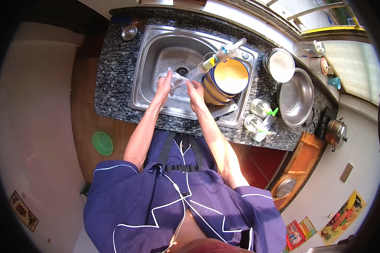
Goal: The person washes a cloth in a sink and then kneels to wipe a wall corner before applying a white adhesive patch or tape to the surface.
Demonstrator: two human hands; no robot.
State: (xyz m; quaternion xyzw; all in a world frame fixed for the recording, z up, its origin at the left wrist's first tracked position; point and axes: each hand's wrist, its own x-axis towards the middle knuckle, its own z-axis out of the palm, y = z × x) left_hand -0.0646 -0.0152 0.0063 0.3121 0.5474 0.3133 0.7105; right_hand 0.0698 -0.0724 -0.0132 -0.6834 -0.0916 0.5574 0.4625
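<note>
Over the stainless-steel sink, a wet whitish cloth is stretched between my two hands. My left hand is closed on its left part, thumb pointing up. Fingers of my right hand pinch its right end. Water runs from the tap, which has a yellow and clear fitting, and falls beside the cloth. Right of my right hand is a stack of yellow bowls with blue rims. A flat grey blade-like piece with a dark handle lies at the sink's front edge, partly behind my right forearm.
Right of the sink stand white bowls, a large metal basin and two clear bottles, one a pump bottle with a green top. A small metal lid lies at the back left. A green basin is on the floor.
</note>
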